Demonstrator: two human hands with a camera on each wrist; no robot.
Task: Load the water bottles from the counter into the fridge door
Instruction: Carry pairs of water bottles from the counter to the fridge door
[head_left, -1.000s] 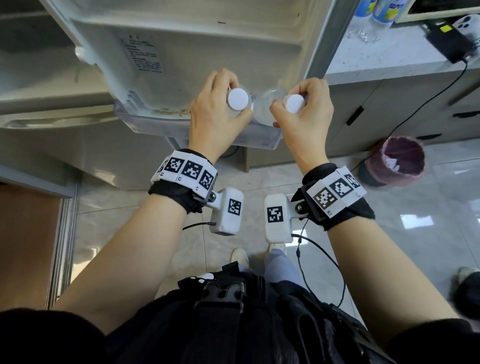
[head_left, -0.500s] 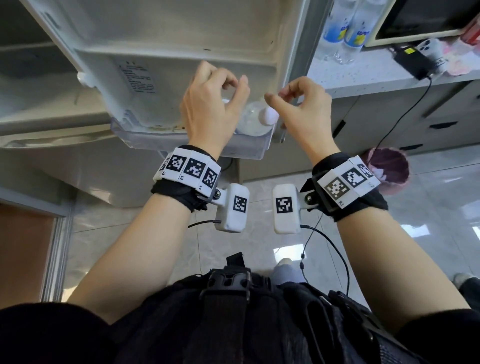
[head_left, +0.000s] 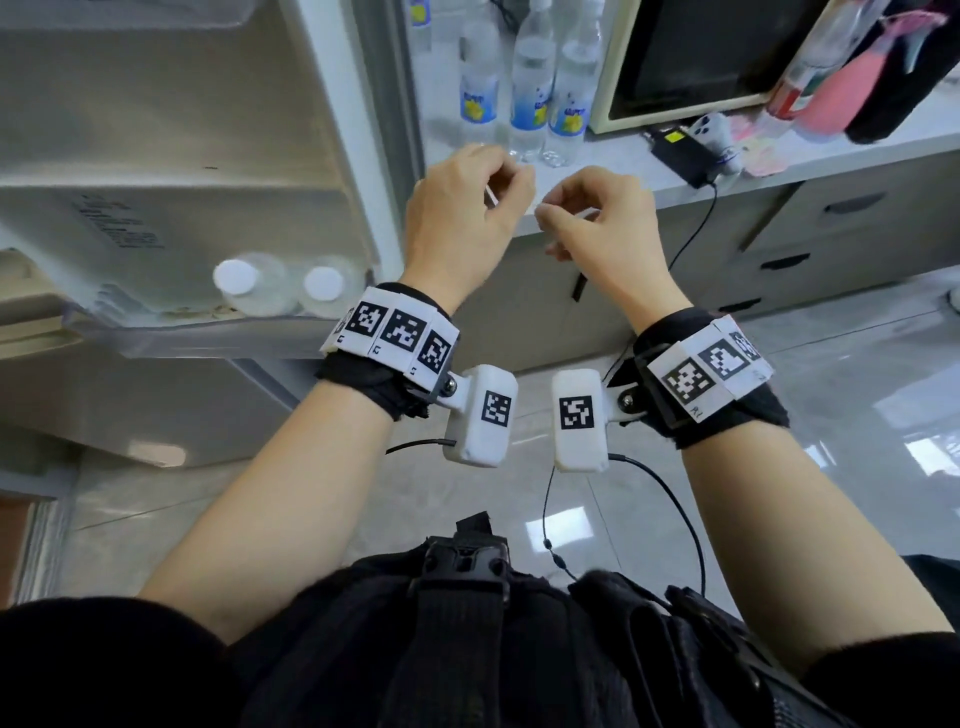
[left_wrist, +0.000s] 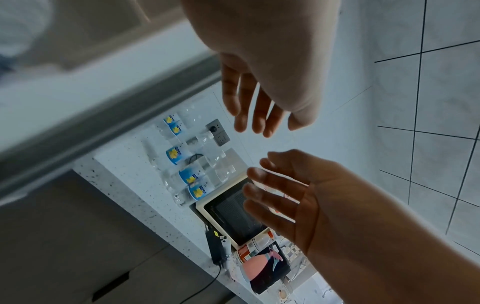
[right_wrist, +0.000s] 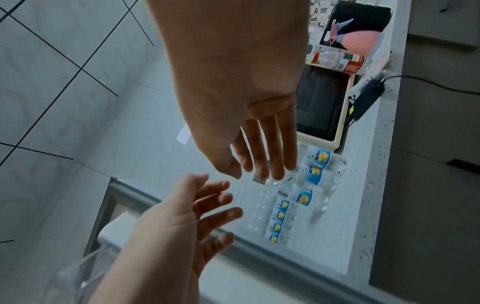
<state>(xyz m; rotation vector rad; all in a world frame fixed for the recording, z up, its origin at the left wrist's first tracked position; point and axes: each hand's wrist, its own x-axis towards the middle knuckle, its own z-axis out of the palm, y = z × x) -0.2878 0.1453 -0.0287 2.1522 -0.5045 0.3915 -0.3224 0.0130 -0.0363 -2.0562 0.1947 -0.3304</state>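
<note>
- Head view: left hand (head_left: 464, 208) and right hand (head_left: 602, 221) empty, fingers loosely curled, at the pale speckled counter (head_left: 649, 171) edge. Clear plastic water bottles with blue-yellow labels (head_left: 530, 98) upright just beyond, left hand nearer. Two white-capped bottles (head_left: 280, 283) already in the clear fridge door shelf (head_left: 208, 332).
- Left wrist view: both hands spread, bottles ahead.
- Right wrist view: same.

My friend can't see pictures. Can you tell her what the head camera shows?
Both empty hands, left hand and right hand, reach toward water bottles on the counter. Two bottles already stand in the fridge door shelf.
</note>
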